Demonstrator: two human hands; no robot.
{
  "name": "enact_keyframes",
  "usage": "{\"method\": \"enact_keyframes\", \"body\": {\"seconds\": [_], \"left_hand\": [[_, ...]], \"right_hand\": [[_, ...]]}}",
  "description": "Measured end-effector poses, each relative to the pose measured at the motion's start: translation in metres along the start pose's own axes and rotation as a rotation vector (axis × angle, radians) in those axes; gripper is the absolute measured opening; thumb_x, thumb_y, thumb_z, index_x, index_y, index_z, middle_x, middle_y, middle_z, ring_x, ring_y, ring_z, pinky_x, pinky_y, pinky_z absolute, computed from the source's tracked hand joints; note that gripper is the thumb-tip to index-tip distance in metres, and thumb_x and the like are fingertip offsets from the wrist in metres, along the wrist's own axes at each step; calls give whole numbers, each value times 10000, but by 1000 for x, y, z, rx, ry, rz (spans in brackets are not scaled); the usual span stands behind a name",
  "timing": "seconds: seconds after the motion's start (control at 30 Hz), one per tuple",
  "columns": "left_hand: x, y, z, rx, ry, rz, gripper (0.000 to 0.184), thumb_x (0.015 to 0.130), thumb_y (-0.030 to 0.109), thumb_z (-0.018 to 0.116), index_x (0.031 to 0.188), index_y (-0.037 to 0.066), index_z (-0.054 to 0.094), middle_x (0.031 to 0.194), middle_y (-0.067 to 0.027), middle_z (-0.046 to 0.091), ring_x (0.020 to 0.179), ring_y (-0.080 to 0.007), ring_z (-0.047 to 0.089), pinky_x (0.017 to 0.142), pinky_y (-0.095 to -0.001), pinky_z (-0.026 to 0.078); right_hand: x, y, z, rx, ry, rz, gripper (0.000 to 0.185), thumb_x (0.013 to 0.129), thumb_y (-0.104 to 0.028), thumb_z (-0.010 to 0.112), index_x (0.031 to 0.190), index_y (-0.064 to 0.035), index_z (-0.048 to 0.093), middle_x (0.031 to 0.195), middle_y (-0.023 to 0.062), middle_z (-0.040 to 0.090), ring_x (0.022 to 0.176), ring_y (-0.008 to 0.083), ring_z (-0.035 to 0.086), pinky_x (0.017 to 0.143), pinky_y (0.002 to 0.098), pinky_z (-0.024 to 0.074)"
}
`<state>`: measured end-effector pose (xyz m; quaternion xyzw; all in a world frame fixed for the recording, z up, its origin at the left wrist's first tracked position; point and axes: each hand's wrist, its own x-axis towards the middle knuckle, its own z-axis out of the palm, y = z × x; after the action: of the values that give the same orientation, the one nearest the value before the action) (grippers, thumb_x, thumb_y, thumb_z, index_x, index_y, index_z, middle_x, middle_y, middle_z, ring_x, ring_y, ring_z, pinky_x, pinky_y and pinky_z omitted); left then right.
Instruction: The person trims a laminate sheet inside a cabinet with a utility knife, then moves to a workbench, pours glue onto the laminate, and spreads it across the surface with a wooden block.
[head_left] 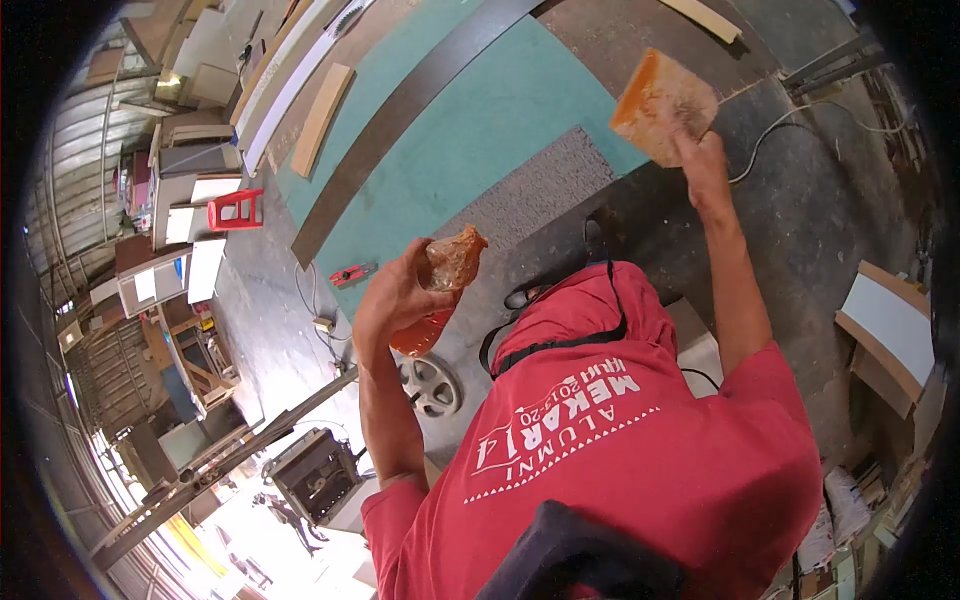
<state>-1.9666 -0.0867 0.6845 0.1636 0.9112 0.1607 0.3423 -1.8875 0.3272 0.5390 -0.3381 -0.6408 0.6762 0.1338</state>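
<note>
My left hand (402, 292) is wrapped round a glue-stained translucent container (455, 260); its orange-red lower part shows below the fingers. My right hand (705, 165), at the upper right, grips the edge of a flat, squarish orange-and-tan piece (662, 105). Between and beyond the hands lies a green sheet (440, 170), with a long dark curved strip (400, 115) and a speckled grey strip (535, 190) on it. Neither hand touches the strips.
Red-handled pliers (352, 274) lie near the green sheet's left edge. Beyond are a wooden strip (322, 120) and a red stool (236, 210). A spoked wheel (430, 387) is below my left hand. A cable (765, 135) runs over the floor at right.
</note>
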Motion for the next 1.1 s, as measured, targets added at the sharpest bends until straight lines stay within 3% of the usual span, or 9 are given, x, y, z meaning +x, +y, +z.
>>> {"method": "enact_keyframes", "body": {"seconds": [0.13,0.2,0.47,0.53,0.6,0.8,0.93,1.0,1.1], "left_hand": [[13,-1,-1,10,-7,59,699,692,338,857,1255,32,579,1016,-200,732,944,-382,721,811,-426,544],[19,-9,1,10,-20,68,702,693,343,860,1255,31,579,1018,-197,733,942,-381,722,810,-425,544],[25,18,-11,91,-71,51,685,697,342,859,1249,40,585,1014,-192,734,938,-379,724,811,-425,546],[26,26,-13,132,-114,-16,720,743,255,899,1337,47,548,1154,-135,721,1041,-224,695,934,-354,528],[28,20,-11,72,-80,33,726,740,257,900,1339,47,547,1157,-138,720,1043,-228,694,942,-360,527],[34,9,-4,-109,8,191,773,709,175,917,1369,48,536,1209,-111,691,1122,-204,657,1006,-364,507],[41,-8,6,-299,67,308,833,678,71,919,1406,60,516,1294,-77,637,1207,-196,611,1061,-353,479],[43,-10,8,-320,74,310,841,677,54,907,1417,64,508,1308,-75,627,1218,-197,603,1072,-353,473],[43,-6,15,-413,109,315,851,655,32,892,1415,63,512,1304,-80,631,1214,-205,605,1072,-354,475]], "right_hand": [[-34,6,25,140,-160,-95,324,978,-226,729,1151,48,725,1057,34,738,942,91,649,855,271,525],[-45,16,34,41,-362,-122,300,978,-181,719,1188,33,714,1056,29,748,969,103,654,872,294,534],[-59,18,51,144,-402,-111,265,977,-165,730,1156,30,724,1011,4,751,941,77,634,854,272,518],[-55,20,51,135,-390,-125,267,979,-154,726,1160,42,717,1020,11,750,944,79,632,857,275,519],[-47,26,49,31,-390,-303,264,986,-129,699,1205,19,711,1099,100,762,981,135,675,883,303,536],[-46,1,61,-33,-442,-654,299,906,-10,695,1191,-84,746,1136,86,748,1073,264,694,936,372,544],[-50,-8,77,-91,-482,-769,355,863,41,663,1187,-76,750,1142,105,738,1077,269,688,954,355,525],[-54,-10,86,-104,-532,-775,419,828,51,665,1195,-132,750,1174,98,729,1106,319,673,952,406,540],[-60,-10,93,-102,-567,-790,443,801,74,649,1184,-126,748,1168,103,726,1101,336,668,963,423,529]]}}
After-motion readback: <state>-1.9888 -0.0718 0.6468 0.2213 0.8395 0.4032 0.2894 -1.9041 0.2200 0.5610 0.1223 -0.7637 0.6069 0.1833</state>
